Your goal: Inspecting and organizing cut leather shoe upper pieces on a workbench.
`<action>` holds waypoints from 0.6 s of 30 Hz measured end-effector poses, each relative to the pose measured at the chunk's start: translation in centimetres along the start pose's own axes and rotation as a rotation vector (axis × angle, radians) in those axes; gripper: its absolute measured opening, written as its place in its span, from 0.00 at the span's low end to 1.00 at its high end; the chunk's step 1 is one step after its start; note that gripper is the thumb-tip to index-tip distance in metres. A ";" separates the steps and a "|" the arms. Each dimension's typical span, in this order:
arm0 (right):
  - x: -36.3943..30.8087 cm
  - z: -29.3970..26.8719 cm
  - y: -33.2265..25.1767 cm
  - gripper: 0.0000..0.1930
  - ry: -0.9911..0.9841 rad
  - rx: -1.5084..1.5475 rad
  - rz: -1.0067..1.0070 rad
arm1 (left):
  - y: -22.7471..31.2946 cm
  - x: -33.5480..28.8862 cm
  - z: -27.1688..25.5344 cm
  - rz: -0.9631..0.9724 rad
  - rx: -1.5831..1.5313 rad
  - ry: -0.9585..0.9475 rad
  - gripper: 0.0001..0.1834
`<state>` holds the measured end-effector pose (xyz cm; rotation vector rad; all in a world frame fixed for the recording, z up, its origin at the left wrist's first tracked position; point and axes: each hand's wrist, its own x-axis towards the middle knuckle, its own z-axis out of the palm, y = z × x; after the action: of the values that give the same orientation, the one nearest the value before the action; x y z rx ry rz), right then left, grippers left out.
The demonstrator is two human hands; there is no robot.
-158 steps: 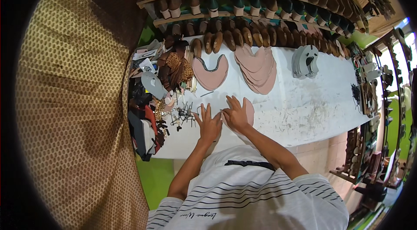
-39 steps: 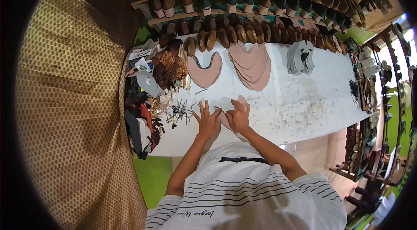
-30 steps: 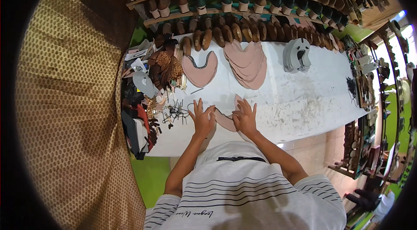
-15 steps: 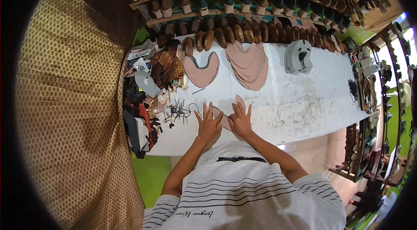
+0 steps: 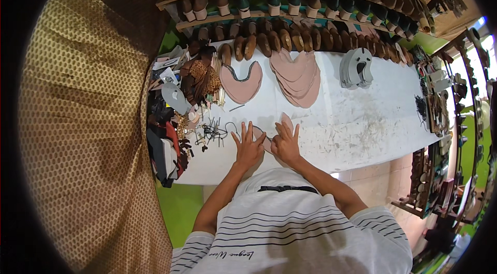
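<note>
A pink curved cut-out piece (image 5: pixel 267 145) lies on the white table in front of me, mostly hidden under my hands. Dark cord runs along part of its inner edge, and its loose end (image 5: pixel 231 125) curls out to the left. My left hand (image 5: pixel 249 150) rests on the piece with fingers spread and a fingertip against the corded edge. On its other side, my right hand (image 5: pixel 286 144) presses down, some fingers stretched out and a bent finger at the edge. Farther off lies a similar pink piece (image 5: pixel 241 90) with dark trim, beside a stack of plain pink pieces (image 5: pixel 300 90).
Tangled dark cord offcuts (image 5: pixel 211 131) lie left of my hands. Brown and leopard-print strips (image 5: pixel 207 80) crowd the left end. Grey cut pieces (image 5: pixel 354 74) sit at the far right, behind glue-like stains. Wooden shoe lasts (image 5: pixel 274 42) line the table's back below shoe shelves.
Both hands stay on the pink piece. The right hand's fingers have shifted very slightly; nothing else has visibly moved.
</note>
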<state>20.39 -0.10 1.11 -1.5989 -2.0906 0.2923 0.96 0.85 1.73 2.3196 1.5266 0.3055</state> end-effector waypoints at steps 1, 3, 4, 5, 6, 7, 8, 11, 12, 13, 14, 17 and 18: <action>0.0 -0.2 -0.1 0.09 -0.001 -0.001 0.000 | 0.0 -0.1 0.1 0.000 -0.001 0.000 0.27; 0.0 -0.4 -0.2 0.09 -0.026 0.017 0.015 | 0.0 -0.1 0.2 0.008 0.011 0.014 0.27; -0.1 -0.4 -0.2 0.09 -0.026 0.016 0.016 | 0.0 -0.1 0.1 0.009 0.011 0.014 0.27; -0.1 -0.4 -0.1 0.09 -0.044 0.002 0.018 | 0.1 -0.1 0.1 0.018 0.029 0.014 0.27; -0.2 -0.3 -0.1 0.09 -0.063 -0.012 0.018 | 0.1 -0.1 0.1 0.026 0.048 0.014 0.27; -0.2 -0.3 0.0 0.09 -0.064 -0.012 0.016 | 0.1 0.0 0.1 0.024 0.048 0.016 0.27; -0.3 -0.3 0.1 0.09 -0.072 -0.024 0.016 | 0.1 0.0 0.1 0.055 0.093 0.024 0.27; -0.3 -0.3 0.1 0.09 -0.087 -0.041 0.013 | 0.5 -0.1 0.1 0.119 0.220 0.032 0.28; -0.3 -0.1 0.1 0.09 -0.090 -0.046 0.010 | 0.6 -0.2 0.1 0.155 0.304 0.032 0.29; -0.4 -0.1 0.2 0.09 -0.090 -0.047 0.009 | 0.8 -0.2 0.1 0.154 0.304 0.033 0.29; -0.5 0.0 0.2 0.09 -0.082 -0.056 -0.001 | 0.9 -0.3 0.1 0.139 0.279 0.036 0.29; -0.4 0.2 0.4 0.09 -0.071 -0.065 0.000 | 0.7 -0.3 0.2 0.099 0.180 0.016 0.30; -0.5 0.2 0.4 0.09 -0.073 -0.062 0.005 | 0.6 -0.4 0.2 0.066 0.108 -0.006 0.31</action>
<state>20.73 -0.45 0.66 -1.6522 -2.1707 0.2949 1.40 0.21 1.82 2.4556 1.4995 0.2377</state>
